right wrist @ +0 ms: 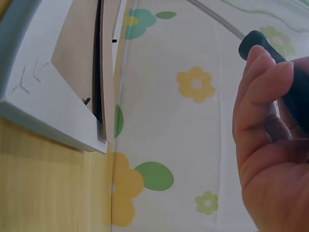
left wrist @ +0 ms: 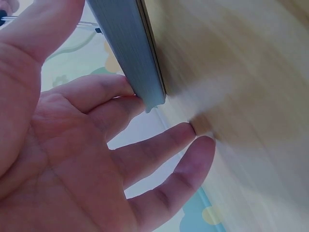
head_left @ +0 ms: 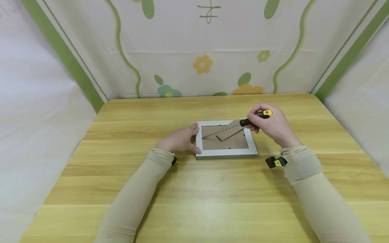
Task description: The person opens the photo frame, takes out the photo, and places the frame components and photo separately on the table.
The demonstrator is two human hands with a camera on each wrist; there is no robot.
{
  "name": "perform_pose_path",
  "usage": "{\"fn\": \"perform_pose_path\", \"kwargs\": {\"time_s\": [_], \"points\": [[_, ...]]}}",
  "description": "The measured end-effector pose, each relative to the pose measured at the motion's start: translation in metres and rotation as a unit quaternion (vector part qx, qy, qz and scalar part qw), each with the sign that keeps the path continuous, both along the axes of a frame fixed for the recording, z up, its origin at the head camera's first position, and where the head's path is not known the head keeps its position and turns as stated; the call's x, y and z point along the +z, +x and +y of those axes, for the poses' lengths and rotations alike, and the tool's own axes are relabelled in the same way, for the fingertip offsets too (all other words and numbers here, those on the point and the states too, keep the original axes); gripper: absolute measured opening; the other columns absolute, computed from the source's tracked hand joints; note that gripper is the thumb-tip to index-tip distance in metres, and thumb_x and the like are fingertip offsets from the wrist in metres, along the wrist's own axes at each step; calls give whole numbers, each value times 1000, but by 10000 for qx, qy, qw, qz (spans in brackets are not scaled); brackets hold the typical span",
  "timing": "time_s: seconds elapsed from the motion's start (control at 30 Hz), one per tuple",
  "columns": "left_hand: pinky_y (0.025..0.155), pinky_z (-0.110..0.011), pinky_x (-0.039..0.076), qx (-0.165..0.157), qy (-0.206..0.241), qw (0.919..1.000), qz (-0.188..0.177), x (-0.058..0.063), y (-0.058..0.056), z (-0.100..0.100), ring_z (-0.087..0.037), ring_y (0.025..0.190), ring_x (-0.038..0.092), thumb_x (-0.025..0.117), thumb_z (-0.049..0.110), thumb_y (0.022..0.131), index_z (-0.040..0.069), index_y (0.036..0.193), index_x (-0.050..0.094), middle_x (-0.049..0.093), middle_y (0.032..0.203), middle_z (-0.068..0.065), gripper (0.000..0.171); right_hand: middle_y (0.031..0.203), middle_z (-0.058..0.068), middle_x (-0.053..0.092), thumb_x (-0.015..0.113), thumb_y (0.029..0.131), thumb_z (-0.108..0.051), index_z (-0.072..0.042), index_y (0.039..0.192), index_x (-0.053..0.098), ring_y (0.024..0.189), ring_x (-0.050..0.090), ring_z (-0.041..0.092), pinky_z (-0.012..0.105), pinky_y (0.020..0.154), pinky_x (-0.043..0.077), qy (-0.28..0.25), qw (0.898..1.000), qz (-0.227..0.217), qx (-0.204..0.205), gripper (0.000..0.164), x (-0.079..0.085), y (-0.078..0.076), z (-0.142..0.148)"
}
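Left hand (head_left: 180, 139), partly spread, gripped picture frame (head_left: 225, 153) short of counter's (head_left: 194, 189) far edge; right hand (head_left: 273, 126), fingers curled, held screwdriver (head_left: 245, 122). Light, low tip pressure seemed best.

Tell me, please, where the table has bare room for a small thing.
Bare tabletop lies between the left sleeve and right sleeve, nearer than the white frame. Another free strip runs behind the frame, before the patterned cloth. Crowded: the frame itself, with left hand, screwdriver and right hand.
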State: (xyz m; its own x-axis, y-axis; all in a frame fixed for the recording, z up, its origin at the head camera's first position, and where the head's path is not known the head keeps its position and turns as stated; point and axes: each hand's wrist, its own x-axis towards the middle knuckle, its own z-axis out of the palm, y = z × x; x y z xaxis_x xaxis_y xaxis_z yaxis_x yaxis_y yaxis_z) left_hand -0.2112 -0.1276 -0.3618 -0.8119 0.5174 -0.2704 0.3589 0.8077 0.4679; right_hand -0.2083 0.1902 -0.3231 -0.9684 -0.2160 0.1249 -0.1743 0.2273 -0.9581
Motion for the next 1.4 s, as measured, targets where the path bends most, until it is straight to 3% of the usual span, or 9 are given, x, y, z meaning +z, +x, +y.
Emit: {"fn": "perform_pose_path", "kwargs": {"time_s": [0.13, 0.37, 0.6, 0.8, 1.13, 1.4], "points": [[118, -34, 21, -15, -49, 10000, 22, 2, 0, 0, -26, 147, 18, 81, 40, 79, 2, 155, 21, 10, 163, -11, 104, 77, 23, 69, 69, 94, -17, 4, 96, 62, 61, 65, 25, 33, 55, 56, 218, 9996, 143, 142, 22, 4, 2, -2], [117, -35, 22, 9, -80, 10000, -22, 2, 0, 0, -25, 147, 19, 80, 41, 79, 4, 155, 22, 10, 163, -10, 103, 74, 19, 69, 68, 94, -18, 2, 95, 62, 59, 64, 25, 34, 54, 55, 497, 9987, 112, 22, 21, 14, 2, -9], [117, -35, 23, -2, -115, 9999, -7, 1, -4, 4, -25, 147, 20, 80, 41, 78, 4, 155, 23, 11, 163, -9, 103, 74, 17, 68, 62, 92, -14, -3, 87, 66, 57, 64, 29, 37, 53, 56, 1472, 9873, 501, 325, 13, 54, -6, -39], [117, -34, 24, -57, -175, 9998, 75, -2, -8, 11, -25, 147, 22, 80, 44, 78, 5, 156, 24, 12, 163, -9, 104, 73, 17, 68, 60, 89, -13, -3, 86, 65, 58, 65, 29, 34, 53, 57, 1922, 9785, 500, 552, 12, 77, -16, -61], [118, -35, 22, 7, -174, 9998, 36, -1, -12, 17, -25, 147, 20, 80, 44, 78, 5, 156, 23, 12, 163, -9, 104, 69, 15, 68, 58, 88, -12, -4, 85, 64, 56, 64, 27, 36, 56, 58, 2318, 9686, 434, 790, 10, 88, -28, -73], [118, -35, 21, 10, -134, 9999, 43, -5, -15, 19, -25, 148, 19, 80, 45, 77, 5, 156, 23, 12, 163, -10, 105, 66, 16, 67, 59, 85, -13, -6, 84, 64, 53, 63, 27, 35, 51, 55, 2707, 9562, 559, 961, 8, 98, -23, -94]]}}
